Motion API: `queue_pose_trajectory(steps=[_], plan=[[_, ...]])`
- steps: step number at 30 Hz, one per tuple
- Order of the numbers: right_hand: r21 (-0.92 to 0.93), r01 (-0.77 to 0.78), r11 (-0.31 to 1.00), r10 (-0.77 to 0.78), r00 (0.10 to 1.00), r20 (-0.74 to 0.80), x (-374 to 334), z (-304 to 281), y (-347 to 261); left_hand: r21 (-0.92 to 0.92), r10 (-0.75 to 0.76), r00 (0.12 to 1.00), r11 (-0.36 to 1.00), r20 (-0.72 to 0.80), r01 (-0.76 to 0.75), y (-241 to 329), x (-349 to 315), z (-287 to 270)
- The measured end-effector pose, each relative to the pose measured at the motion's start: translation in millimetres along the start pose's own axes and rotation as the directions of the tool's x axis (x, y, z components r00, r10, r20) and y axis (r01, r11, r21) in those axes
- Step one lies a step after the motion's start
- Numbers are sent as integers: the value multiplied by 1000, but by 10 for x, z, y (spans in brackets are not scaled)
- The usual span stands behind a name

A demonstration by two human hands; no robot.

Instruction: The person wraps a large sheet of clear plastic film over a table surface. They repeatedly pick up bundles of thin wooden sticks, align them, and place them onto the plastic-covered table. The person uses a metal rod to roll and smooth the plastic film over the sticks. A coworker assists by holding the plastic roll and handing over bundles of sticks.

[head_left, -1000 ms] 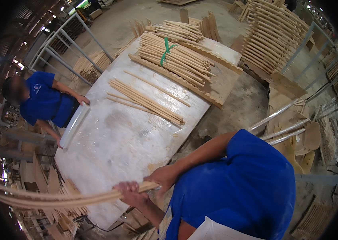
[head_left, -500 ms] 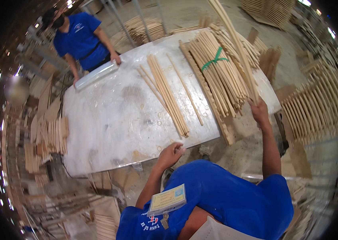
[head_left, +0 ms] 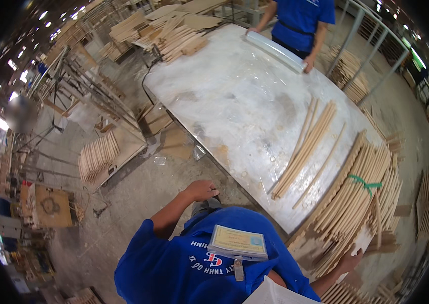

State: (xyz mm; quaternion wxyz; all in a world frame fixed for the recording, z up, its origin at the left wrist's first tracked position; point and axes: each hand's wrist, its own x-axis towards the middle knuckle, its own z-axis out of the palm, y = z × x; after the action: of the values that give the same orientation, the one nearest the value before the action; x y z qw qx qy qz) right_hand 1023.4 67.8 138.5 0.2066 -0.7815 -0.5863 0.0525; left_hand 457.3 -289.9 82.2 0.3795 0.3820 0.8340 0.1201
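Observation:
My left hand (head_left: 202,190) hangs in front of my body, off the table's near edge, its fingers curled in with nothing visible in them. Low on the right, my right hand (head_left: 349,262) is beside the near ends of a bundle of wooden rods (head_left: 344,207) bound with a green tie (head_left: 365,184). Its fingers look apart, and I make out no rod in its grasp. One separate rod (head_left: 378,220) slants across the bundle's right side. Left of the bundle, several loose rods (head_left: 306,152) lie together on the table, with a single thin rod (head_left: 321,164) alongside.
Across the white-topped table (head_left: 214,101), a co-worker in a blue shirt (head_left: 298,25) holds a roll of clear film (head_left: 278,52). Wooden pieces (head_left: 179,43) are heaped past the table's far left end. Stacked rods (head_left: 99,156) rest on a low platform to the left.
My view has swung left, so the table appears farther right. My right hand has come down from holding several long rods upright and no longer appears to grip them. The left hand stays curled.

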Motion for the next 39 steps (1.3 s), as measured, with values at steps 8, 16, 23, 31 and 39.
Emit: queue_pose_trajectory(steps=[8,16,23,31,39], plan=[[589,363,722,-616,726,306,-972,1143,-2391,-221,-28,910,973,-413,-71,-894,673,-1308],[647,32,762,-615,348,707,-2683,2065,-5361,-676,-259,666,541,-699,-499,-3252,2018,-4689],[716,-273,642,-741,20,671,-3803,3247,-9394,-530,-382,411,772,-828,-350,-5114,3500,-6965],[618,-332,712,-625,101,774,-5048,4756,-12831,-427,-217,788,902,-576,-64,-4565,4024,-6779],[442,-395,806,-580,-376,723,-5820,5273,-13539,-380,-135,778,914,-614,-141,-5440,3345,-7386]])
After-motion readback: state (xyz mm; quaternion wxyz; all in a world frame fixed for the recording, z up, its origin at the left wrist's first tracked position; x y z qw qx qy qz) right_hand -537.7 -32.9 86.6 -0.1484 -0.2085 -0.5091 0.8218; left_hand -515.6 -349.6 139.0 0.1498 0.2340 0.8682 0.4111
